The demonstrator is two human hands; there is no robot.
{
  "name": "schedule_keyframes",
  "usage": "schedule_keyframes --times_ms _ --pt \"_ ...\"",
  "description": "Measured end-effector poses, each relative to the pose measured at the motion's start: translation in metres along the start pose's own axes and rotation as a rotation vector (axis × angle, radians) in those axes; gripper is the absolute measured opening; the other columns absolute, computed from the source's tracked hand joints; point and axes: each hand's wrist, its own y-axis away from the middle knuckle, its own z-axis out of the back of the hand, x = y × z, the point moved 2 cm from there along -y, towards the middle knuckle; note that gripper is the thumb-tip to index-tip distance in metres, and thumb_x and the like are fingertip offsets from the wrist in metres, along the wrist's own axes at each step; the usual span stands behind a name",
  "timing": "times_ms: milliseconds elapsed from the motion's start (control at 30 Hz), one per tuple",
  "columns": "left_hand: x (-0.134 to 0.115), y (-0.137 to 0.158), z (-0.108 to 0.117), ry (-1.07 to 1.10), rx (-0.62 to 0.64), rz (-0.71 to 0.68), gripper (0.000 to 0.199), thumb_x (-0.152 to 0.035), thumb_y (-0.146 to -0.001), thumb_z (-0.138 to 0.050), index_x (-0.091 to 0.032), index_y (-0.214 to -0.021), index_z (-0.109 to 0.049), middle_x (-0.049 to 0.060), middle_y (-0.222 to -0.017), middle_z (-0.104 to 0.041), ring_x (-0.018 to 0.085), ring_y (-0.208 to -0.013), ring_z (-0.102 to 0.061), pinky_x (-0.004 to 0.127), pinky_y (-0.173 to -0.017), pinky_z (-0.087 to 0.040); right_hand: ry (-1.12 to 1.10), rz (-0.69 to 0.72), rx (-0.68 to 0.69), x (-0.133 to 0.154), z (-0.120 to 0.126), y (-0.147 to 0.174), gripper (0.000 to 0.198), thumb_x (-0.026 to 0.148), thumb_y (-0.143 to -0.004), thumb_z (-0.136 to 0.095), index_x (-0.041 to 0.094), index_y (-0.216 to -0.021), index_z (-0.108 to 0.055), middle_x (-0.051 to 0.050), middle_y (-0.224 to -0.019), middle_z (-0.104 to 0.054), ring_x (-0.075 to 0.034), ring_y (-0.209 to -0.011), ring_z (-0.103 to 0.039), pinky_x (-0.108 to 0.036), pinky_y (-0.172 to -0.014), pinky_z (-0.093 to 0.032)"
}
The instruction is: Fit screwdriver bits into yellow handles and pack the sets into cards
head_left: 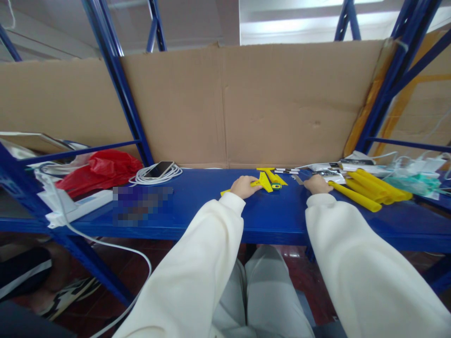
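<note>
My left hand [244, 187] is closed around a yellow plastic tool with a flared triangular head [265, 182]. Its handle end shows on the left of the hand. Just beyond the head lie another flared yellow piece [274, 176] and a small green-and-dark object [276, 186]. My right hand [317, 184] has its fingers curled down at the tabletop. A thin grey blade-like piece [299, 179] shows at its fingertips. A long yellow tube-shaped thing [355, 197] extends from beside that hand; whether the fingers grip either is hidden.
More yellow tubes [378, 185] lie piled at right, near silvery packets [331, 176] and a greenish plastic bag [412, 180]. At left are a phone [160, 170] on a coiled white cable [141, 178], a red bag [105, 169] and a white power strip [84, 206]. Cardboard [225, 108] backs the blue shelf [204, 211].
</note>
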Motion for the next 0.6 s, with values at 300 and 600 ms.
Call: schedule_keyframes --times_ms 300,600 --pt "-0.001 0.0 0.001 -0.024 0.011 -0.004 0.037 -0.04 -0.083 -0.066 -0.023 -0.116 -0.072 0.007 -0.116 -0.072 0.024 -0.11 -0.065 0.03 -0.094 -0.047 -0.18 0.155 -0.066 0.018 0.007 -0.002 0.015 0.02 -0.079 -0.058 0.012 -0.084 -0.069 -0.021 -0.102 -0.07 -0.033 -0.105 -0.065 -0.043 -0.09 -0.045" --pt "-0.002 0.0 0.003 -0.036 0.013 0.02 0.04 -0.042 -0.083 -0.066 -0.024 -0.119 -0.071 0.006 -0.119 -0.071 0.024 -0.111 -0.064 0.03 -0.093 -0.048 -0.779 0.567 0.54 0.059 -0.01 0.041 0.021 0.03 -0.073 -0.064 0.018 -0.059 -0.053 0.006 -0.045 -0.041 -0.008 -0.045 -0.036 -0.022 -0.047 -0.029"
